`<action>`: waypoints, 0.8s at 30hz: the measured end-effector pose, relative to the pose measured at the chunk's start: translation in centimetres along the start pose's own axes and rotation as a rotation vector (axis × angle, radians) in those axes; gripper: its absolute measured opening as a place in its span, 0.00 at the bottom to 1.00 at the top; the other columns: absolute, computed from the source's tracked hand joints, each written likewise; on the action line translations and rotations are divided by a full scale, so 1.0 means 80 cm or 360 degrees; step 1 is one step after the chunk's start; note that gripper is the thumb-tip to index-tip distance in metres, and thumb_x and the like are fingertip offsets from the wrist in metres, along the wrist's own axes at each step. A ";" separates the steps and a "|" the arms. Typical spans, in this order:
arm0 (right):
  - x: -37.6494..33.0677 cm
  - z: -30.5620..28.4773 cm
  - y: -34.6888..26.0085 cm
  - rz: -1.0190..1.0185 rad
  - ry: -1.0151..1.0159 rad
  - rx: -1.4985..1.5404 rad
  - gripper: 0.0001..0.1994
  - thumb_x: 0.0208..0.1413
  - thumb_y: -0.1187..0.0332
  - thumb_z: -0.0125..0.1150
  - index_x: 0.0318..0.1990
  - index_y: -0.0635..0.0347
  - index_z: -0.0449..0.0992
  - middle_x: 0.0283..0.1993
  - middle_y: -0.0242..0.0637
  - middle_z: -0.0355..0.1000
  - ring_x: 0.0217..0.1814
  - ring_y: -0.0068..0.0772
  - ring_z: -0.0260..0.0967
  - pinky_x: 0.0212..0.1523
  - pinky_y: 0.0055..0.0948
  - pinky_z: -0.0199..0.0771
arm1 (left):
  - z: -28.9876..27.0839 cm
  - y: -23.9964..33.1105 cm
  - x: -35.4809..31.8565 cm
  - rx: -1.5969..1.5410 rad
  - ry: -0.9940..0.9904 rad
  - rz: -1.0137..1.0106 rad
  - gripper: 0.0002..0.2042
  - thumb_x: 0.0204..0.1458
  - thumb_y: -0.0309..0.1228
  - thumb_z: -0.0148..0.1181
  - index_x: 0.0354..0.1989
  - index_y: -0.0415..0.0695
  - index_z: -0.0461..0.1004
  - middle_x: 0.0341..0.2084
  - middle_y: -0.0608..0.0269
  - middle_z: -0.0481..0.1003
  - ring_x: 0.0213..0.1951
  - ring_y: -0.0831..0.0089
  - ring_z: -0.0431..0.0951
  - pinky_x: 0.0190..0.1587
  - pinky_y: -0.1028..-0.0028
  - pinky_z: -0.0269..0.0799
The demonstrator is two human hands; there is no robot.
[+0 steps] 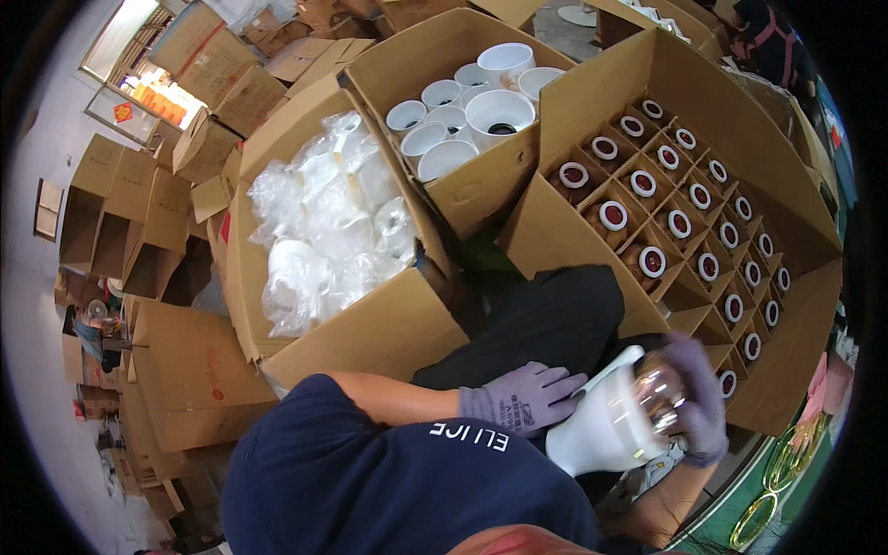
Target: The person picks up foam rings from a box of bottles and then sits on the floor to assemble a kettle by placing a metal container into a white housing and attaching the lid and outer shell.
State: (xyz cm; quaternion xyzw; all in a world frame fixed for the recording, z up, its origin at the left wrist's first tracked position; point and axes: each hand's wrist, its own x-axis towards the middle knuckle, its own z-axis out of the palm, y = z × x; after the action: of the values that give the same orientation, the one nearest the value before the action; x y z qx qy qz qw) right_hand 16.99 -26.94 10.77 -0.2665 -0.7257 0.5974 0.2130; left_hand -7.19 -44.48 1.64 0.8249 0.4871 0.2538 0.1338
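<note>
A white plastic jug shell [592,430] lies tilted in front of my body, its wide end to the right. A shiny copper-coloured flask liner [659,393] sticks out of that end, partly inside the shell. My right hand [701,402], in a grey-purple glove and slightly blurred, curls around the liner's outer side. My left hand [523,398], gloved alike, has its fingers stretched out, with the fingertips at the shell's near-left side by its handle. Whether those fingers bear on the shell is hard to see.
At the right stands a divided carton [592,227] of several white-rimmed flask liners. Another carton [490,185] holds white cup-shaped shells, and a third [370,324] holds plastic-wrapped white parts. Stacked cartons [194,370] stand at the left. Yellow straps [758,518] lie on a green surface, lower right.
</note>
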 end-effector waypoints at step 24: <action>-0.070 0.150 0.049 -0.0630 0.0944 -0.1098 0.28 0.38 0.57 0.76 0.47 0.55 0.71 0.59 0.47 0.68 0.64 0.55 0.64 0.63 0.56 0.62 | -0.269 -0.214 0.078 -0.0370 0.2015 -0.0400 0.29 0.49 0.14 0.57 0.63 0.36 0.62 0.55 0.48 0.71 0.53 0.58 0.75 0.53 0.62 0.77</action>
State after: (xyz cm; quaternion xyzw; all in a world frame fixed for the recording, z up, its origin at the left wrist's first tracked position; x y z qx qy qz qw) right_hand 14.25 -39.00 4.62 -0.3371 -0.8260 0.1690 0.4189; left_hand -29.13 -31.24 13.41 0.4330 0.5338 0.7237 -0.0620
